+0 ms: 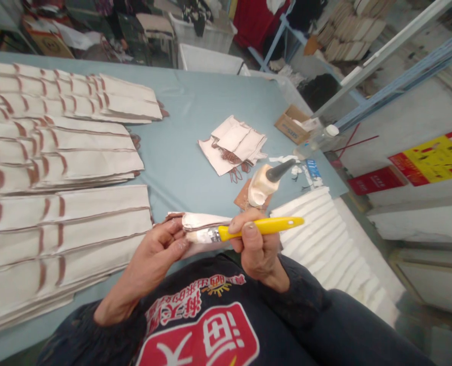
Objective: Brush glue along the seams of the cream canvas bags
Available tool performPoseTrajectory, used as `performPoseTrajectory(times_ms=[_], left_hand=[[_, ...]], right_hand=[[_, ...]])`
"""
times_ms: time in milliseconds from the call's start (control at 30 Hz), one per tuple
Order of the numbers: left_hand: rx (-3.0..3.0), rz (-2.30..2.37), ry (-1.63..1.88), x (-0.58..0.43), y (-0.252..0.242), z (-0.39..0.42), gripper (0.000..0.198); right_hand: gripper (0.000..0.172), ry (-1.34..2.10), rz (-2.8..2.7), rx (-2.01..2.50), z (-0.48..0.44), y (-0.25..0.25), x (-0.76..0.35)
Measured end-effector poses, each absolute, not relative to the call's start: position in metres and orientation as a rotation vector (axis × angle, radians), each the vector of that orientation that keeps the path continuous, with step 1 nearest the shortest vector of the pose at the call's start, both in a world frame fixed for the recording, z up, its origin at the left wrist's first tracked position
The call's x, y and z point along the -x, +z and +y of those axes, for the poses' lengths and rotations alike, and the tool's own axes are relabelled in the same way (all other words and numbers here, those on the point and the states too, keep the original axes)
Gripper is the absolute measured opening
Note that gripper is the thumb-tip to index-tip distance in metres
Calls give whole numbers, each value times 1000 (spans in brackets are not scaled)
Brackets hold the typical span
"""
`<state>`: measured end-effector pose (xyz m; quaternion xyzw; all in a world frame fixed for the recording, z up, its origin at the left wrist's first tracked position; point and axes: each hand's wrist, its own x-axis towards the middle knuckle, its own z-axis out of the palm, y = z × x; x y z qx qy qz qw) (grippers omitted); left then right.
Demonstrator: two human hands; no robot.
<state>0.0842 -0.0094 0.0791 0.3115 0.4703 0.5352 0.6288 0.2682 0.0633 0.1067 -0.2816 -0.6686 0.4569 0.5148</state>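
My right hand (257, 246) is closed round a yellow-handled brush (264, 227), its bristle end lying on a folded paper piece (201, 221). My left hand (161, 250) pinches that paper piece from the left, just above the near edge of the blue table (195, 117). Beyond the brush stands a glue pot (262, 185) crusted with white paste, a dark handle sticking out of it.
Rows of flat paper bags with brown handles (58, 168) cover the left of the table. A small pile of folded pieces (233, 145) lies mid-table. A fanned stack of white sheets (325, 239) sits at right, a cardboard box (292, 124) behind. Bins and clutter lie beyond.
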Motion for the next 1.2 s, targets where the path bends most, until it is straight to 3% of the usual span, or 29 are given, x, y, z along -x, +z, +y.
performPoseTrajectory(times_ms=[167,367,567,1200], left_hand=[[-791,1197,1108,-81,78,-12,31],[-822,1176,1099,-81,81,-12,29],[-833,1125,1070,-82,86,-11,28],[-582,1052,1098,-81,79,-22,32]], right_hand=[[23,866,-1734,676,75,92,-265],[18,824,-1817,637,79,87,-270],[30,935,-1944,665,94,97,-265],[34,932,-1850,625,93,106,-255]])
